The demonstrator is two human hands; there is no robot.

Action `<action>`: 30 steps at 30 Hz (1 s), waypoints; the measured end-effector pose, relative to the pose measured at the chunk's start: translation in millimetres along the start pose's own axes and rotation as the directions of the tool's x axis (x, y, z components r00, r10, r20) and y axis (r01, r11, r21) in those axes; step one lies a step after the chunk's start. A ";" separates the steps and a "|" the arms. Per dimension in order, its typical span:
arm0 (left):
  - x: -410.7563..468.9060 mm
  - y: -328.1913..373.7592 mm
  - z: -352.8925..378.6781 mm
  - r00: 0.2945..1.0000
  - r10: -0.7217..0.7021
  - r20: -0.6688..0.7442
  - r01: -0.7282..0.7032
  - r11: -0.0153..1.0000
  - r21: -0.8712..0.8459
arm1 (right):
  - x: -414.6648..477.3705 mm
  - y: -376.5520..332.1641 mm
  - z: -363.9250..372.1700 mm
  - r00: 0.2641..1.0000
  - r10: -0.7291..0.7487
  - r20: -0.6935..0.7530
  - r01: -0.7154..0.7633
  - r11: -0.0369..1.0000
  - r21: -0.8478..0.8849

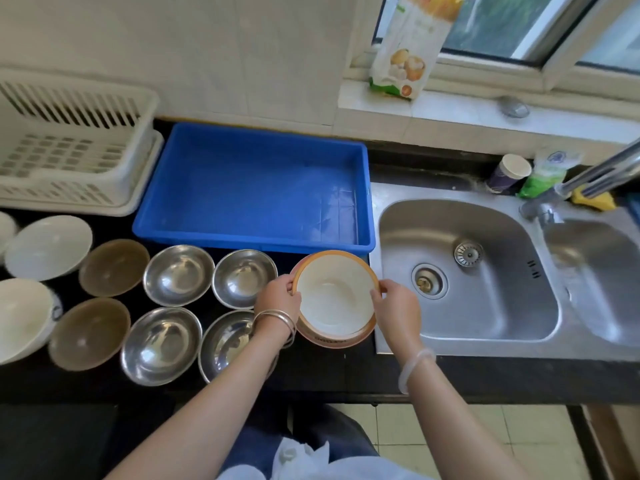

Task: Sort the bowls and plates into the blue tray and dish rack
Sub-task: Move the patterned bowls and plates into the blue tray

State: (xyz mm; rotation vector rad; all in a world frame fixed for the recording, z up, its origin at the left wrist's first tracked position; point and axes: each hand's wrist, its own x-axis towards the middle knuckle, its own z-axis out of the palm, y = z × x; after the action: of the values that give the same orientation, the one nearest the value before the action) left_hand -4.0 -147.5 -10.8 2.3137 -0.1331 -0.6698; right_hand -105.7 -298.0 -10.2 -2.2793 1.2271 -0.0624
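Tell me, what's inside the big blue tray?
Nothing yet. The blue tray shows only its bare blue bottom, with no bowls or plates in it. The white bowl with an orange rim, held by the left hand and right hand, covers a bit of the tray's front edge.

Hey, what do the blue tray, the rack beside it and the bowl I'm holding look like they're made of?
Blue tray: likely moulded plastic, even colour, slight sheen. Rack: off-white plastic, by its moulded slots. Bowl, held by the left hand and right hand: white inside, orange rim, smooth gloss; melamine or glazed ceramic, can't tell which.
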 end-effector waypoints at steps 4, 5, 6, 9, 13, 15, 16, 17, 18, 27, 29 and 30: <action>-0.5 2.3 -0.5 1.000 0.018 -0.010 -0.018 0.999 0.030 | -1.5 -2.9 1.7 0.998 0.059 0.014 -0.060 0.995 0.075; -0.3 2.6 -1.3 1.000 0.019 -0.009 -0.019 0.999 0.033 | -1.8 -2.7 0.6 0.998 0.063 0.021 -0.064 0.995 0.079; 0.3 3.5 -2.6 1.000 0.022 -0.007 -0.022 0.999 0.034 | -2.0 -2.1 -0.6 0.998 0.061 0.027 -0.063 0.995 0.083; 1.8 9.3 -7.2 0.999 0.045 0.006 -0.045 0.999 0.008 | -4.4 0.9 -8.6 0.998 0.053 0.018 -0.055 0.994 0.096; 4.0 28.3 -11.6 0.993 0.112 0.032 -0.112 0.994 -0.017 | -7.0 6.0 -28.2 0.997 0.076 -0.035 -0.070 0.988 0.136; 4.2 41.5 -10.4 0.988 0.150 0.046 -0.150 0.989 -0.021 | -8.2 9.7 -41.8 0.992 0.098 -0.080 -0.084 0.984 0.160; 3.7 48.5 -8.8 0.984 0.171 0.055 -0.170 0.985 -0.019 | -8.9 12.1 -49.4 0.988 0.111 -0.106 -0.092 0.981 0.170; 2.6 55.0 -6.2 0.980 0.190 0.066 -0.189 0.982 -0.021 | -9.9 15.6 -57.1 0.983 0.129 -0.130 -0.105 0.979 0.177; 1.2 61.5 -2.6 0.975 0.208 0.080 -0.207 0.978 -0.027 | -11.1 19.4 -64.5 0.978 0.150 -0.147 -0.123 0.975 0.183; -25.5 91.1 56.0 0.910 0.268 0.315 -0.275 0.961 -0.023 | -30.7 79.4 -98.1 0.913 0.360 -0.193 -0.330 0.928 0.173; -29.5 87.2 70.3 0.901 0.262 0.345 -0.275 0.961 -0.011 | -34.9 94.9 -96.0 0.903 0.396 -0.167 -0.367 0.913 0.177; -30.7 85.1 76.6 0.896 0.260 0.359 -0.281 0.960 0.006 | -36.9 102.0 -93.7 0.900 0.407 -0.155 -0.380 0.908 0.178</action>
State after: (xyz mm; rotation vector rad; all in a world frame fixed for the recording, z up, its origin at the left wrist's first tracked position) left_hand -60.9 -248.9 12.1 2.1480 -0.6387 -0.9412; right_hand -231.7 -354.7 27.9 -1.8947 1.7062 -0.2149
